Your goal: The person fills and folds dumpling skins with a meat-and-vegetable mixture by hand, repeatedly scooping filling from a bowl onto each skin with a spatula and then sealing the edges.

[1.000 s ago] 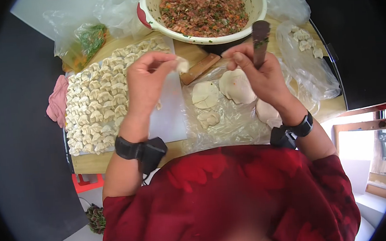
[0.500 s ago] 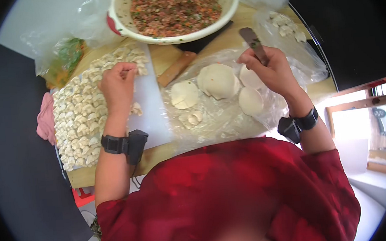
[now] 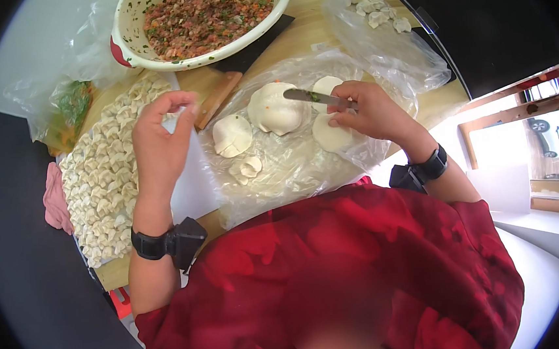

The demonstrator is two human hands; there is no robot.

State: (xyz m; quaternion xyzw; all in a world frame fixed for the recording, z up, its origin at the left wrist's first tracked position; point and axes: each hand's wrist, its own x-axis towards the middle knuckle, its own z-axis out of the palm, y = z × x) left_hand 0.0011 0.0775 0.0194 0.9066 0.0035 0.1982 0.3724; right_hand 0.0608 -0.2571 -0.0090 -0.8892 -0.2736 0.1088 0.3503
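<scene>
My left hand (image 3: 161,134) hovers at the right edge of the rows of folded dumplings (image 3: 105,168), thumb and curled fingers apart with nothing between them. It partly hides the white board (image 3: 192,188) beneath. My right hand (image 3: 366,108) grips a flat metal spreader (image 3: 306,95) whose round-ended blade carries green bits and points left. Its fingertips are right at the edge of a round dough wrapper (image 3: 329,133). Close by are a larger stack of wrappers (image 3: 278,112), another wrapper (image 3: 232,136) and a small folded dough piece (image 3: 247,168), all on clear plastic.
A white bowl of meat filling (image 3: 208,16) stands at the back. A wooden stick (image 3: 219,98) lies in front of it. More dumplings (image 3: 382,14) sit in a plastic bag at the back right. A pink cloth (image 3: 56,200) hangs at the table's left edge.
My left hand has come away from the far end of the dumpling rows, its pinch opened. My right hand has lowered to the wrappers, turning the spreader from upright to nearly level. The view has shifted.
</scene>
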